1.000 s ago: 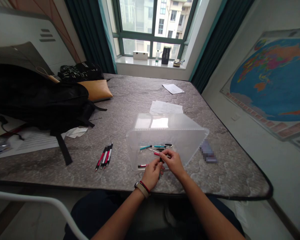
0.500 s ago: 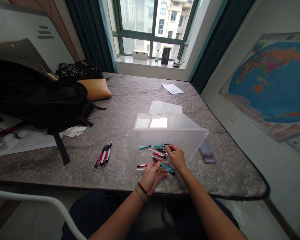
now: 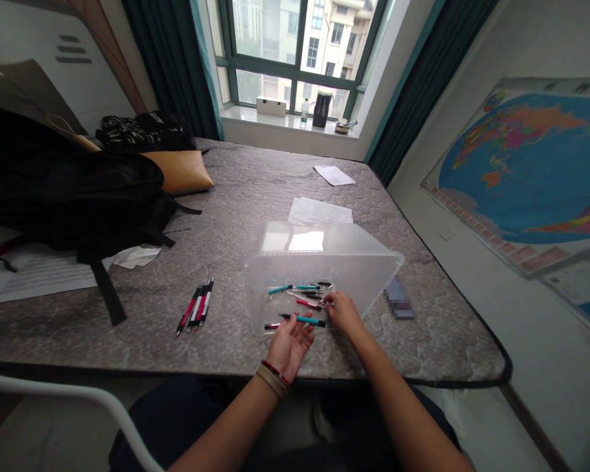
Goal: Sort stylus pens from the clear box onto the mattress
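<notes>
A clear plastic box (image 3: pixel 368 262) lies on its side with its open mouth toward me. Inside it are scattered pens, among them a teal pen (image 3: pixel 280 289) and a red pen (image 3: pixel 308 304). My left hand (image 3: pixel 288 347), palm up at the box's mouth, holds a teal-and-black pen (image 3: pixel 305 320) across its fingers under the thumb. Reaching into the box, my right hand (image 3: pixel 343 311) has its fingertips pinched together at the right end of the loose pens. What lies between those fingertips is hidden. Left of the box, several red, white and black pens (image 3: pixel 196 306) lie side by side.
A black backpack (image 3: pixel 69 177) and a tan pouch (image 3: pixel 187 172) are on the left of the patterned bed surface (image 3: pixel 240 196). Paper sheets (image 3: pixel 319 210) lie behind the box. A blurred-out item (image 3: pixel 399 300) is to its right. A white rail (image 3: pixel 78 394) curves at lower left.
My left hand has turned the teal-and-black pen from slanted to nearly level. My right hand has lowered slightly among the pens. The whole view has shifted a little.
</notes>
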`<state>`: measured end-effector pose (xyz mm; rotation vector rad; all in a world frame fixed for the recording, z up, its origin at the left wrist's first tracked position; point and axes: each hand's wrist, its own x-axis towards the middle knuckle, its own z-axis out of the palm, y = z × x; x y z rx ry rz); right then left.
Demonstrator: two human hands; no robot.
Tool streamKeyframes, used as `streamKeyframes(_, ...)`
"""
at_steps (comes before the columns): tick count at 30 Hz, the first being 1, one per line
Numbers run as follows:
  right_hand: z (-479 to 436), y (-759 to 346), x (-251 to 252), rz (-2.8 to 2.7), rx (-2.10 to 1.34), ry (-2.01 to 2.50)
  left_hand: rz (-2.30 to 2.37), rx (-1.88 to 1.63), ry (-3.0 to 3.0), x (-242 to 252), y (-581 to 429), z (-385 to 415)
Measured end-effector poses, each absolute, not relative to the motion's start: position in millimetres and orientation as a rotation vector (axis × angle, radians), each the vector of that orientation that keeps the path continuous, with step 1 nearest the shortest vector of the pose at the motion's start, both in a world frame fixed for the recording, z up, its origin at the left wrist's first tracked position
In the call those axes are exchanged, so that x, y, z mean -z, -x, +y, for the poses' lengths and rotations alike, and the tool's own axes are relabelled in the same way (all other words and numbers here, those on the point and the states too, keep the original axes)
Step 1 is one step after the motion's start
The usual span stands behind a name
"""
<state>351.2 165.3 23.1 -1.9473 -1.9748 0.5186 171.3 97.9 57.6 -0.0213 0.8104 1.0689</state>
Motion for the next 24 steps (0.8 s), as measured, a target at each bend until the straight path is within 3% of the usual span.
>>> streamKeyframes(24,176.3,-342.1,-27.1,-1.867,-0.344,2.009,0.994,-1.181,-0.195,-49.5,-176.1,98.6)
